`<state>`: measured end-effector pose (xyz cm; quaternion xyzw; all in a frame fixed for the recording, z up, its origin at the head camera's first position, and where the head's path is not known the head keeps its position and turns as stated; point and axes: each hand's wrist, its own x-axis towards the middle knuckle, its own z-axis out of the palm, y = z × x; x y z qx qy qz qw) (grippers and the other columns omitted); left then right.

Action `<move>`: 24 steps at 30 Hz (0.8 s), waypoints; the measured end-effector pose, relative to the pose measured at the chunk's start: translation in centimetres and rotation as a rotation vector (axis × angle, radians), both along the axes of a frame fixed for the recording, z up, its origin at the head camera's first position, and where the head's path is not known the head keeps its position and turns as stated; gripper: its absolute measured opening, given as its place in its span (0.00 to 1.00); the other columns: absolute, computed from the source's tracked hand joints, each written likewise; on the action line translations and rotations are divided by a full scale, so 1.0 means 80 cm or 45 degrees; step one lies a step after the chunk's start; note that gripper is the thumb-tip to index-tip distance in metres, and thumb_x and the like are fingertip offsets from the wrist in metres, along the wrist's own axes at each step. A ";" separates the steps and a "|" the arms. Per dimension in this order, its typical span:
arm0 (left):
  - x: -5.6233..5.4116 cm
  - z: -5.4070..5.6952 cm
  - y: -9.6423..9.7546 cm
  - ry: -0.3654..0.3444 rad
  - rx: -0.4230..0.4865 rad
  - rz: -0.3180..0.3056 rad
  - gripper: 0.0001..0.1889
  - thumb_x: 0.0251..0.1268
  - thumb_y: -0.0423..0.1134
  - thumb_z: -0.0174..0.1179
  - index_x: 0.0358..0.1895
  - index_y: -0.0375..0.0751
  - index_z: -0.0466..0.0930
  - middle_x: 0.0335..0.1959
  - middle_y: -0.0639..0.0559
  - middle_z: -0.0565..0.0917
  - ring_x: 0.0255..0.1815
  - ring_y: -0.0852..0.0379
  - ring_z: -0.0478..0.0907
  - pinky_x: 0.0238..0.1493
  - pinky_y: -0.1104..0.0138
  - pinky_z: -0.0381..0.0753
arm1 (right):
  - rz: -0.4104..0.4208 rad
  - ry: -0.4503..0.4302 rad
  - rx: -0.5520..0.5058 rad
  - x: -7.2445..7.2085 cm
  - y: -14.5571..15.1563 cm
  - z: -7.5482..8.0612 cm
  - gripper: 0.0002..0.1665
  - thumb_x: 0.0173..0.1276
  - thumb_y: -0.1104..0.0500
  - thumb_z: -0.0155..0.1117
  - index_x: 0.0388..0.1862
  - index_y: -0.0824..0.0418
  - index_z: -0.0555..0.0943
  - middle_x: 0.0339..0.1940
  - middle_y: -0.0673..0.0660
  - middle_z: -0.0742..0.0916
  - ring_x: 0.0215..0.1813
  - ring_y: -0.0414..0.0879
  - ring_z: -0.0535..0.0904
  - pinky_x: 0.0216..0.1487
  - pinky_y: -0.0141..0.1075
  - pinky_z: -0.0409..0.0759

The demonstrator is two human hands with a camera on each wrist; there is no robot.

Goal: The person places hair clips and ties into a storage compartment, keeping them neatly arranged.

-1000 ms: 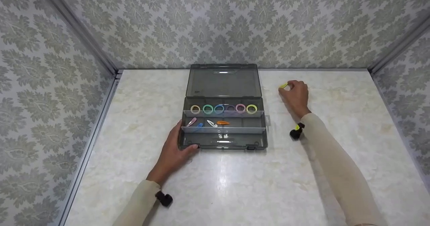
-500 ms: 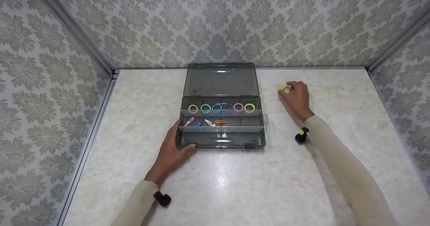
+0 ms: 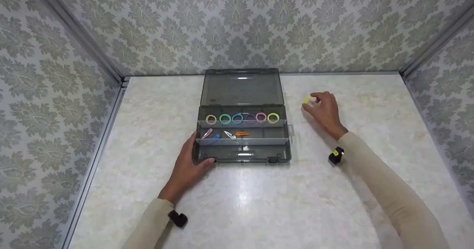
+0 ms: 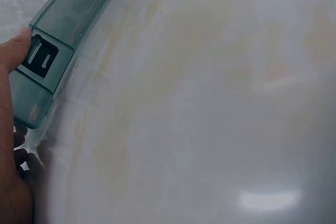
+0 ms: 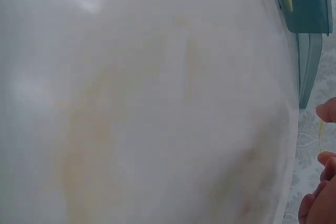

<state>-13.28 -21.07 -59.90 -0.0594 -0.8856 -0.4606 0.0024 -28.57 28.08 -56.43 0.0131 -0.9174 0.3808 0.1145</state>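
A smoky grey, see-through compartment box (image 3: 242, 155) lies on the table with its lid (image 3: 242, 88) raised at the back. My left hand (image 3: 187, 167) grips its front left corner, thumb at the front latch and fingers along the side. To the right of the box, my right hand (image 3: 326, 112) pinches a small yellow hair clip (image 3: 307, 99) between thumb and forefinger, above the table. In the right wrist view the clip (image 5: 321, 136) appears as a thin edge. Pink (image 3: 207, 133), blue (image 3: 214, 138), white (image 3: 230, 134) and orange snap clips (image 3: 242, 133) lie in the middle compartment.
Several coloured hair ties (image 3: 225, 119) stand in a row in the back compartment. Clear dividers (image 3: 242, 141) separate the compartments. The pale marbled table (image 3: 259, 204) meets patterned walls (image 3: 240, 27) at the back and sides.
My right hand has shifted slightly left and nearer the box, and the yellow clip has tilted more upright. My left hand keeps its hold on the box. The head view has moved a little.
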 end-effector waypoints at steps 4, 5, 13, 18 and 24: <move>0.000 0.000 0.001 -0.009 -0.005 0.003 0.59 0.68 0.63 0.76 0.93 0.56 0.45 0.90 0.47 0.58 0.90 0.47 0.54 0.88 0.45 0.54 | 0.051 0.031 -0.003 0.009 -0.007 0.004 0.29 0.72 0.56 0.79 0.64 0.72 0.86 0.44 0.66 0.81 0.45 0.57 0.68 0.47 0.45 0.64; 0.000 0.000 0.001 -0.008 -0.003 0.002 0.60 0.68 0.63 0.76 0.93 0.56 0.45 0.90 0.48 0.58 0.90 0.47 0.54 0.88 0.45 0.54 | 0.065 0.042 -0.009 0.012 -0.009 0.005 0.28 0.71 0.57 0.80 0.64 0.72 0.86 0.43 0.67 0.81 0.44 0.56 0.68 0.47 0.45 0.63; 0.000 -0.001 0.000 -0.013 0.007 0.010 0.60 0.67 0.63 0.77 0.93 0.56 0.46 0.90 0.48 0.59 0.90 0.46 0.54 0.88 0.43 0.54 | 0.154 0.116 -0.009 0.030 -0.026 0.019 0.27 0.68 0.60 0.82 0.62 0.72 0.88 0.42 0.67 0.82 0.43 0.56 0.69 0.46 0.45 0.64; 0.000 -0.002 0.000 -0.001 -0.016 0.006 0.60 0.67 0.64 0.76 0.93 0.54 0.46 0.90 0.46 0.58 0.90 0.46 0.54 0.88 0.44 0.55 | 0.195 0.112 0.002 0.041 -0.034 0.025 0.27 0.69 0.59 0.82 0.62 0.70 0.88 0.41 0.65 0.82 0.43 0.54 0.68 0.46 0.46 0.64; -0.002 -0.002 0.000 0.007 -0.039 0.001 0.61 0.67 0.67 0.75 0.93 0.53 0.45 0.90 0.45 0.58 0.90 0.46 0.54 0.88 0.45 0.55 | 0.263 0.116 0.019 0.054 -0.045 0.031 0.26 0.70 0.58 0.82 0.62 0.70 0.88 0.41 0.66 0.81 0.43 0.55 0.66 0.46 0.47 0.63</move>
